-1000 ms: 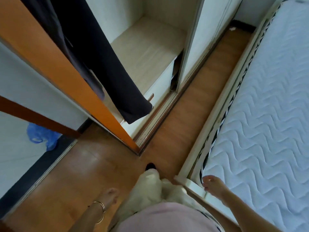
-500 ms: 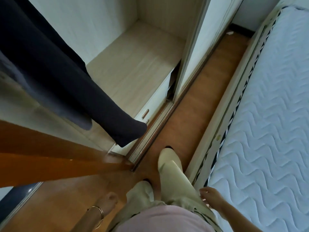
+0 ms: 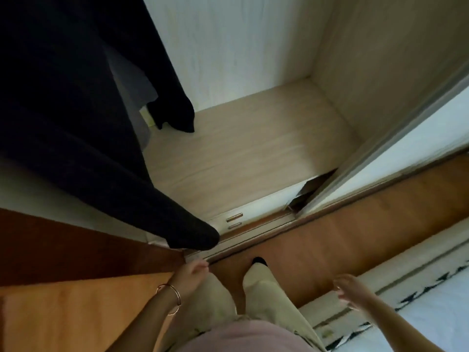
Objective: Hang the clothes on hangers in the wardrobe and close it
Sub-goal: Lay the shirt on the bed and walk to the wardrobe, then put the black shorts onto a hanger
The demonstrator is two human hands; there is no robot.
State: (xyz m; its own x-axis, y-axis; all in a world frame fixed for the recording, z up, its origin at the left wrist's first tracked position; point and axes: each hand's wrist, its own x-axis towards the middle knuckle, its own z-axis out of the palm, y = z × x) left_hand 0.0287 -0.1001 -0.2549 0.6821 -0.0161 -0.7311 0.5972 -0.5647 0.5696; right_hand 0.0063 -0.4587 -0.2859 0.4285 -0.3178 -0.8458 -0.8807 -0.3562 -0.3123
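Dark clothes (image 3: 83,138) hang at the left inside the open wardrobe (image 3: 253,153), their hems dangling above its pale wooden floor. The brown sliding door (image 3: 83,255) fills the lower left. My left hand (image 3: 191,271), with a bracelet on the wrist, reaches up beside the door's edge; whether it touches the door is unclear. My right hand (image 3: 349,288) hovers with spread fingers above the bed's edge, holding nothing. No hanger is visible.
A second sliding door (image 3: 396,158) covers the wardrobe's right part. A drawer front with two small handles (image 3: 234,221) sits under the wardrobe floor. The bed frame and mattress (image 3: 418,295) run along the right, leaving a narrow wooden floor strip (image 3: 330,232).
The view swung left and closer to the wardrobe. My left hand rose from my side to the brown door's edge. My right hand lifted away from the bed frame.
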